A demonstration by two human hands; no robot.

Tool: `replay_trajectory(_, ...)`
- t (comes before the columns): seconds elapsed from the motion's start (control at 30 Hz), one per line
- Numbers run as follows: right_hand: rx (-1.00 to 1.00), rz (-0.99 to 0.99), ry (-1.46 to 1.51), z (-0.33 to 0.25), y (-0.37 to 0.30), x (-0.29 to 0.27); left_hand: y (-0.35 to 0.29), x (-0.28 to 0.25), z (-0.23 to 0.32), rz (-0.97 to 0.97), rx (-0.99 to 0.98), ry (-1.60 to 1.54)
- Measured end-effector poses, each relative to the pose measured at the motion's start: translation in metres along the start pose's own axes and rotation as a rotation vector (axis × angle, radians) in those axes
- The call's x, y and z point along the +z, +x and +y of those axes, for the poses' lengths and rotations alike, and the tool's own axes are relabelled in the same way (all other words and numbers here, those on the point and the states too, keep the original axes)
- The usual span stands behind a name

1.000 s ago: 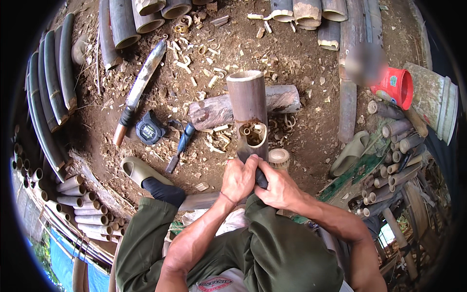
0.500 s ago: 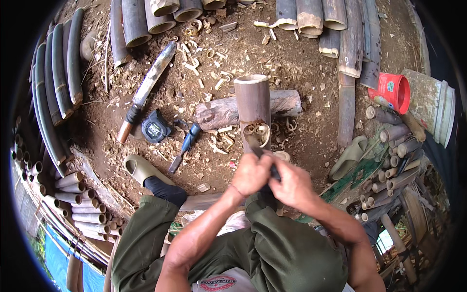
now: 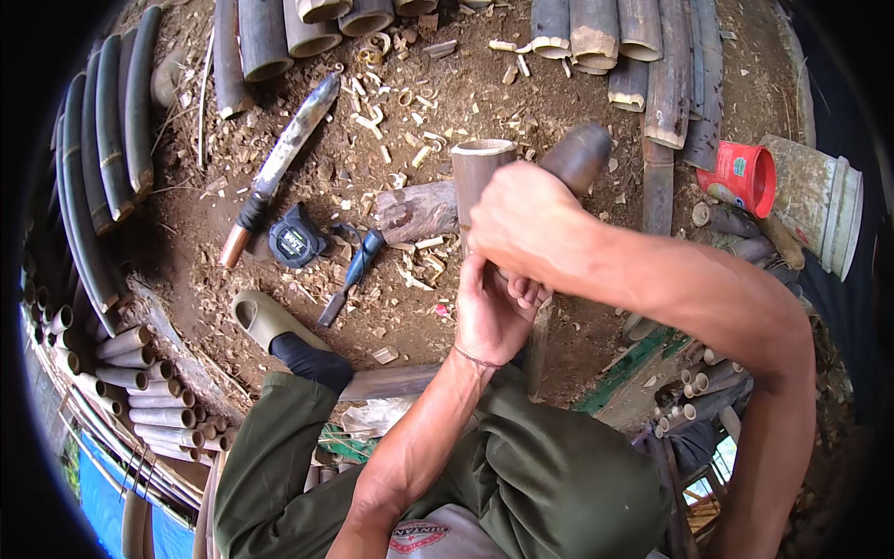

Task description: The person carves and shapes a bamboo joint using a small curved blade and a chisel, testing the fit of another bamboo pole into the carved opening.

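Note:
My right hand (image 3: 533,216) is closed in a fist around a dark, rounded wooden piece, perhaps a mallet (image 3: 579,156), blurred by motion. Just below it, my left hand (image 3: 498,315) lies palm up with curled fingers; what they hold is hidden. Behind both hands stands an upright bamboo tube (image 3: 482,158), only its pale top rim and upper part showing. A short log (image 3: 417,212) lies across behind the tube. To the left on the ground rest a blue-handled chisel (image 3: 354,278), a black tape measure (image 3: 296,240) and a long machete-like blade (image 3: 284,168).
Bamboo tubes lie along the far edge (image 3: 261,47) and far right (image 3: 669,93). Long dark poles (image 3: 112,130) and stacked short tubes (image 3: 168,401) line the left. A red container (image 3: 740,177) and whitish bucket (image 3: 810,200) sit at right. Shavings litter the dirt.
My right hand has moved up and forward, and the dark rounded wooden piece now shows in it. My left hand has turned palm up. The tube's notch with curled shavings is now hidden.

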State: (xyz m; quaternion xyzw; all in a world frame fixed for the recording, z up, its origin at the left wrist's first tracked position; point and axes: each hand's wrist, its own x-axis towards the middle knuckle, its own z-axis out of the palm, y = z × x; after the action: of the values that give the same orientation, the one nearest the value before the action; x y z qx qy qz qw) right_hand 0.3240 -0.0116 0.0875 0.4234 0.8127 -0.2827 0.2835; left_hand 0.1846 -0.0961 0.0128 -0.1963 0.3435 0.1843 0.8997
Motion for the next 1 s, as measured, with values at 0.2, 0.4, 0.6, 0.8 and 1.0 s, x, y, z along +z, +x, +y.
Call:
replay_trajectory(0.2,0.180,0.068,0.561,-0.025,-0.045,0.082,-0.043,-0.018,0.011,-0.074,-0.170,1.112)
replay_trajectory(0.4,0.740,0.828,1.899,-0.142,-0.044,0.125,-0.094,-0.043,0.001,-0.084,0.067,1.731)
replay_trajectory(0.6,0.566,0.282,2.319,-0.125,0.021,0.105,-0.108,-0.029,0.071,0.420,0.040,2.073)
replay_trajectory(0.8,0.385,0.640,2.769,-0.125,0.046,0.086,-0.085,0.037,0.138,0.237,0.252,2.497)
replay_trajectory(1.0,-0.003,1.005,3.222,-0.110,0.023,0.082,-0.050,0.139,0.126,-0.075,0.122,3.005)
